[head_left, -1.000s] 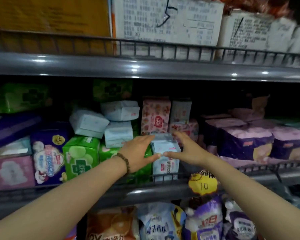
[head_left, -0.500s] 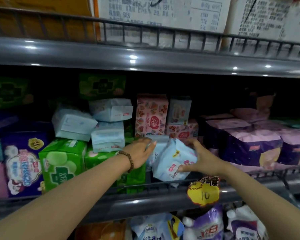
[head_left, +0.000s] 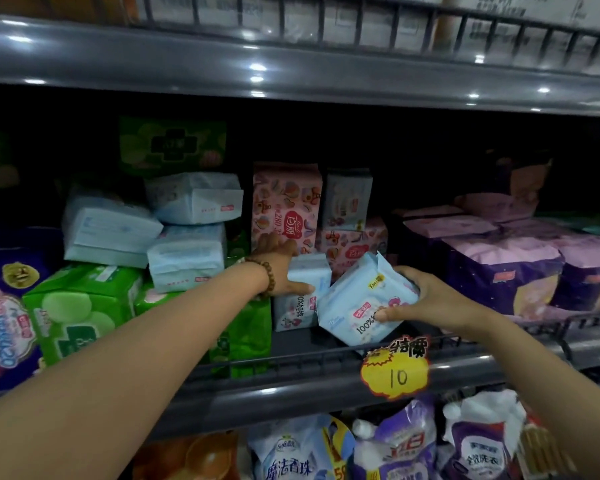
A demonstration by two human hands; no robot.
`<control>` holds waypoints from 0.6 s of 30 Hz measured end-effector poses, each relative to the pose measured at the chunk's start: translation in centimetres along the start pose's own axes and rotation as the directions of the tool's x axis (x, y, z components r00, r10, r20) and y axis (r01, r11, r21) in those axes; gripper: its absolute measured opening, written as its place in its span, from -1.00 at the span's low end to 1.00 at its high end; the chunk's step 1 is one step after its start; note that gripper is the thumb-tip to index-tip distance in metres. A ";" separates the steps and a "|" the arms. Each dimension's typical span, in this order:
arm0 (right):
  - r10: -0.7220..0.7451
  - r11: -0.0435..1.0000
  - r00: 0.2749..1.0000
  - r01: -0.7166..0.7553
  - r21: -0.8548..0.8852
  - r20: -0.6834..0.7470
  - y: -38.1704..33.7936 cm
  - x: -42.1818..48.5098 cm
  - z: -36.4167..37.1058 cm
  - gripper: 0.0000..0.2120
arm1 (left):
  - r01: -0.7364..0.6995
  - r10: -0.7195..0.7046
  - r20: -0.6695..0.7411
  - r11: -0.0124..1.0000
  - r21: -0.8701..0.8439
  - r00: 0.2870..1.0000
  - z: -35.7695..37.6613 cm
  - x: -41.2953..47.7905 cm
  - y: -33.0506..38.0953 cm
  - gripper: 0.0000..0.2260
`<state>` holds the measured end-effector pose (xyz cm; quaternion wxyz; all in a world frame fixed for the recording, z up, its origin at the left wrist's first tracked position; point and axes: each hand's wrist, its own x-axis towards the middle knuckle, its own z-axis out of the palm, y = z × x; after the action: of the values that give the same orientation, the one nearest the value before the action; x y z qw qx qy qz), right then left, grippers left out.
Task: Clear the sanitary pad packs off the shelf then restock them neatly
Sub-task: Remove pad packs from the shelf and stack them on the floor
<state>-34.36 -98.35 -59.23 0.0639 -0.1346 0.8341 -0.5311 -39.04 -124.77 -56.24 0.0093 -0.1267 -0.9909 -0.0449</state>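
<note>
Across the middle of the view runs a grey shelf (head_left: 257,398) with a low wire rail along its near edge, crowded with sanitary pad packs. On its right stand large purple packs (head_left: 499,275), and on its left sit bright green packs (head_left: 80,306) with pale white-blue packs (head_left: 187,254) piled loosely on top of them. Farther back in the middle a pink patterned pack (head_left: 286,202) stands upright. Near the rail, right of centre, a tilted light-blue pack (head_left: 354,306) leans with its top to the right. The right hand (head_left: 430,299) grips it, thumb pressed on the printed front and fingers curled round its right edge. Just to its left, touching it, an upright light-blue pack (head_left: 297,311) stands on the shelf. The left hand (head_left: 278,268) holds this one, thumb laid across the front and fingers reaching past its top left corner toward the pink pack. A yellow price tag (head_left: 395,375) marked 10 hangs on the rail below the tilted pack. A bead bracelet (head_left: 266,277) circles the left wrist.
</note>
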 end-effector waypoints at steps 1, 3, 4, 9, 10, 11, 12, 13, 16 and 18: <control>0.003 1.000 1.000 -0.003 0.007 0.001 0.1 0.1 -0.1 -0.43 | -0.002 0.002 0.005 1.000 0.005 1.000 -0.1 0.0 0.1 -0.33; 0.002 1.000 1.000 -0.002 0.014 0.010 0.1 0.1 -0.2 -0.43 | -0.005 0.005 -0.006 1.000 -0.009 1.000 -0.2 0.1 0.1 -0.34; 0.002 1.000 1.000 -0.002 0.024 0.015 0.0 0.1 -0.4 -0.43 | 0.001 -0.001 -0.014 1.000 -0.012 1.000 -0.1 0.2 0.0 -0.34; -0.023 0.996 0.999 0.027 0.079 -0.049 -0.4 -0.5 -1.2 -0.47 | 0.058 -0.059 -0.007 0.993 -0.107 0.998 0.5 0.2 0.0 -0.29; -0.036 0.995 0.995 0.045 0.086 -0.098 -0.5 -0.6 -1.4 -0.48 | 0.058 -0.062 -0.017 0.984 -0.169 0.998 0.5 0.0 0.0 -0.32; -0.052 0.993 0.986 0.067 0.096 -0.159 -0.7 -0.8 -1.6 -0.50 | 0.054 -0.066 -0.039 0.969 -0.242 0.997 0.3 -0.4 0.1 -0.35; -0.065 0.989 0.972 0.094 0.116 -0.227 -0.9 -1.0 -1.9 -0.52 | 0.055 -0.078 -0.058 0.945 -0.323 0.995 -0.1 -0.8 0.2 -0.38; -0.077 0.982 0.954 0.123 0.143 -0.290 -1.2 -1.2 -2.2 -0.52 | 0.048 -0.088 -0.084 0.917 -0.397 0.993 -0.6 -1.3 0.3 -0.40; -0.060 0.923 0.926 0.193 0.332 -0.373 -2.2 -2.0 -2.6 -0.31 | -0.010 -0.140 -0.191 0.781 -0.624 0.972 -2.2 -3.1 1.1 -0.50; -0.015 0.795 0.939 0.220 0.565 -0.344 -3.2 -2.9 -1.7 -0.14 | -0.053 -0.215 -0.244 0.639 -0.767 0.946 -3.0 -4.8 2.0 -0.50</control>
<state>-31.53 -97.29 -55.67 -0.0678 -0.0714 0.6135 -0.7836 -33.92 -124.34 -53.23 0.1100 -0.0646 -0.8684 -0.4791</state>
